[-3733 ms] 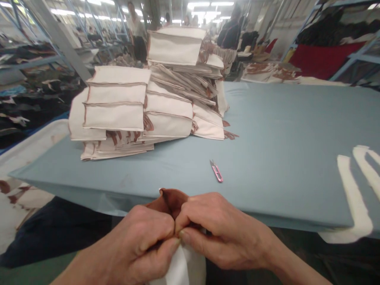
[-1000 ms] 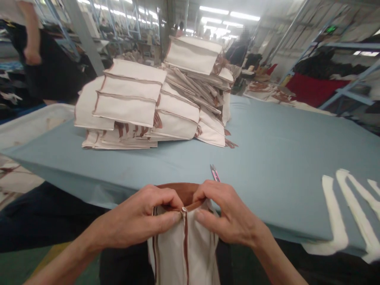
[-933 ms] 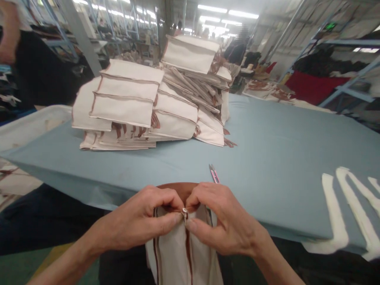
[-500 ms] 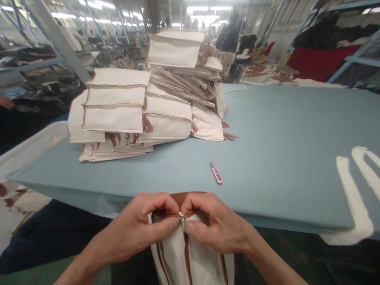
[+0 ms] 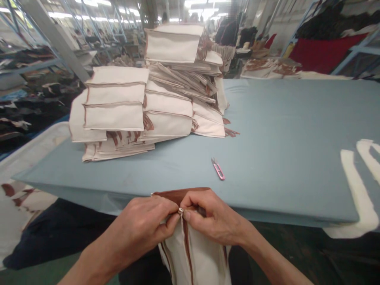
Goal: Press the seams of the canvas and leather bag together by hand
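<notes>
I hold a cream canvas bag point(image 5: 202, 257) with brown trim below the near edge of the table. My left hand point(image 5: 142, 227) and my right hand point(image 5: 212, 217) are both closed on the bag's brown top edge point(image 5: 178, 194), thumbs and fingers pinching together at a small metal snap point(image 5: 180, 211) in the middle. The bag hangs down between my arms. A small pink thread snipper point(image 5: 218, 169) lies on the cloth just beyond my right hand.
The table wears a light blue cloth point(image 5: 282, 138). A tall stack of folded cream bags point(image 5: 148, 95) stands at its far left. White strips point(image 5: 356, 186) lie at the right edge. Shelving with dark fabrics and people stand behind.
My hands have drawn closer, bringing the two sides of the bag's top together at the snap. The view has shifted slightly; the stack and snipper have stayed put.
</notes>
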Tool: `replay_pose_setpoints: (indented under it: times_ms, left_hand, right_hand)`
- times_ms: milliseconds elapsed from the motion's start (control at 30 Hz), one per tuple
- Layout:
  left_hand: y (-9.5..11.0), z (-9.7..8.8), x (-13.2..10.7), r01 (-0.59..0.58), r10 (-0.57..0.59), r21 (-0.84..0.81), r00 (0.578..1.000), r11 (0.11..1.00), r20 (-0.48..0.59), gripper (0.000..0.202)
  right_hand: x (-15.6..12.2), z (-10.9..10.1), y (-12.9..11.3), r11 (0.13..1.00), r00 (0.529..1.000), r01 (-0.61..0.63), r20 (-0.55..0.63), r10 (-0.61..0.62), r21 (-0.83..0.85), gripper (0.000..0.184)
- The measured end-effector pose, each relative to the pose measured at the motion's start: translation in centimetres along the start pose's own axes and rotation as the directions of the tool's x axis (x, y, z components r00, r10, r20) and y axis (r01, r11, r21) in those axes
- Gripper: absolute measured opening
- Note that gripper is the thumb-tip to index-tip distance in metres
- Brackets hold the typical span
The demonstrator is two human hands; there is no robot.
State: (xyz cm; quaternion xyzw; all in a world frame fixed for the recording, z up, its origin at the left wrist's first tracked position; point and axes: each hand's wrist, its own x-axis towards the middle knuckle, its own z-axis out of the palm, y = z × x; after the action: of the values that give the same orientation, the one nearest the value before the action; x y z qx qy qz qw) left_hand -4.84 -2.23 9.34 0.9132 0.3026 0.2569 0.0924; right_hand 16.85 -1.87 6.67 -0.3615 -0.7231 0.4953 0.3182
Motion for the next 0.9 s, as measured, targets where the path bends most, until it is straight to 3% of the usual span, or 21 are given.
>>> replay_pose_setpoints:
  times_ms: [133,267,367,500,733,900]
  left_hand:
    - [-0.1,0.1,-0.2,-0.014,0.014,0.028,1.000,1.000,-0.020,0.024]
    - [-0.4,0.1,-0.7,0.192,-0.188,-0.140,0.981,0.971,0.043,0.020]
    - [-0.5,-0.3,-0.8,0.417,-0.369,-0.348,0.908,0.840,0.196,0.019]
    - [-0.6,-1.1,-0.3,0.585,-0.441,-0.542,0.811,0.603,0.384,0.015]
    - [-0.8,-1.5,-0.3,0.593,-0.469,-0.645,0.797,0.483,0.381,0.018]
    - [-1.1,-1.2,-0.6,0.595,-0.466,-0.664,0.793,0.453,0.393,0.018]
  right_hand:
    - [0.0,0.7,0.0,1.000,1.000,-0.004,-0.030,0.004,-0.001,0.011]
    - [-0.1,1.2,-0.3,0.999,1.000,-0.012,-0.014,0.013,0.032,0.011]
    - [-0.1,1.5,-0.6,1.000,1.000,0.003,-0.012,-0.003,0.002,0.009]
    - [0.3,2.1,-0.9,0.999,0.998,0.032,-0.052,-0.032,0.007,0.013]
    - [1.2,3.2,-0.9,0.995,0.993,0.078,-0.093,-0.072,0.062,0.023]
    - [1.7,3.3,-1.1,0.998,0.993,0.065,-0.099,-0.062,0.024,0.026]
